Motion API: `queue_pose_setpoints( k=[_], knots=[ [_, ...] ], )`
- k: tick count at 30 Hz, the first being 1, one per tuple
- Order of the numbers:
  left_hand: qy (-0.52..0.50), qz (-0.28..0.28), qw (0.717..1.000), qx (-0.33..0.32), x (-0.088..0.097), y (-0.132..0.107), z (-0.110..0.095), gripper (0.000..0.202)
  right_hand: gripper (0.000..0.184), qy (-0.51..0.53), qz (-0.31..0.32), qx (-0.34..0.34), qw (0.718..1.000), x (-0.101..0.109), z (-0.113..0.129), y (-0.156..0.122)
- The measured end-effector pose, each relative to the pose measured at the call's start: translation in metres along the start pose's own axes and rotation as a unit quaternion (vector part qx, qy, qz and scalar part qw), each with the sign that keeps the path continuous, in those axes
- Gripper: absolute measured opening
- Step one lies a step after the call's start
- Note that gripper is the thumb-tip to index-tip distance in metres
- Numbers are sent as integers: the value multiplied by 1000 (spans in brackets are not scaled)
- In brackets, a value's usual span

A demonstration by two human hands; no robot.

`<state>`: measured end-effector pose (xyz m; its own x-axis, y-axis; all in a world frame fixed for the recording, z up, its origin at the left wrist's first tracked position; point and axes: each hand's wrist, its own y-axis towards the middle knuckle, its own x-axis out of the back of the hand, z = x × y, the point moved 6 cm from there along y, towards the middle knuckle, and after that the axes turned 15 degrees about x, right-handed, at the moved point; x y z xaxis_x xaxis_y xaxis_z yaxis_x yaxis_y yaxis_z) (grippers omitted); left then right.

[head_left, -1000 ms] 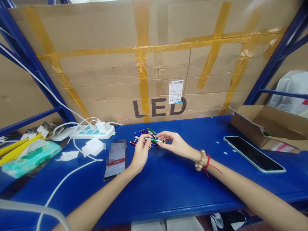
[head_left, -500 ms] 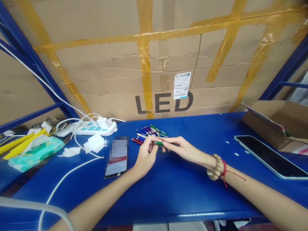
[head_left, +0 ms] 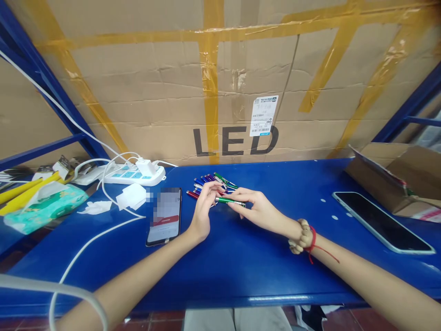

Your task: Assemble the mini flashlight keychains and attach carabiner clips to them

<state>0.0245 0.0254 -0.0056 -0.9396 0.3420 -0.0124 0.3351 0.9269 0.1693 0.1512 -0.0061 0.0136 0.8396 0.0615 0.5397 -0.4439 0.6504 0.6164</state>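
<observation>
A green pen [head_left: 230, 201] lies almost level across the gap between my two hands. My right hand [head_left: 260, 209], with a bead bracelet and a red string at the wrist, pinches its right part between thumb and fingers. At the pen's left end is my left hand [head_left: 202, 211], its fingers curved and apart from the thumb, no longer gripping the pen. Just behind the hands lies a loose group of shiny pens [head_left: 223, 178] in green, purple, blue and red; the fingers partly cover them.
A lit phone [head_left: 168, 220] lies left of my left hand; another phone [head_left: 382, 223] lies far right, before an open carton [head_left: 409, 179]. A power strip [head_left: 134, 174], white cables, a tissue pack [head_left: 48, 207] and paper occupy the left. A big cardboard box [head_left: 165, 101] stands behind.
My left hand has loosened from the green pen, and its fingers have opened. The pen stays in my right hand, more of it showing. The view has tilted down slightly.
</observation>
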Motion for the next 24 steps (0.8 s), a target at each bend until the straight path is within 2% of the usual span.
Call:
queue_pose_setpoints(
  k=[4, 11, 16, 21, 24],
  knots=[
    [-17, 19, 999, -32, -2, -3, -4, 31, 23, -39, 21, 49, 998, -4, 5, 0],
    [-19, 26, 999, -5, -3, -2, -4, 35, 25, -9, 55, 28, 998, -9, 3, -1],
    [-16, 37, 999, -1, -5, -2, -3, 33, 24, 5, 33, 16, 999, -9, 2, 0],
    [-24, 50, 998, 19, -8, -3, -3, 31, 21, 21, 13, -32, 999, -8, -6, -2],
    [-28, 48, 998, 31, -9, -3, -3, 31, 27, 21, 21, -74, 997, -8, -10, -3]
  ],
)
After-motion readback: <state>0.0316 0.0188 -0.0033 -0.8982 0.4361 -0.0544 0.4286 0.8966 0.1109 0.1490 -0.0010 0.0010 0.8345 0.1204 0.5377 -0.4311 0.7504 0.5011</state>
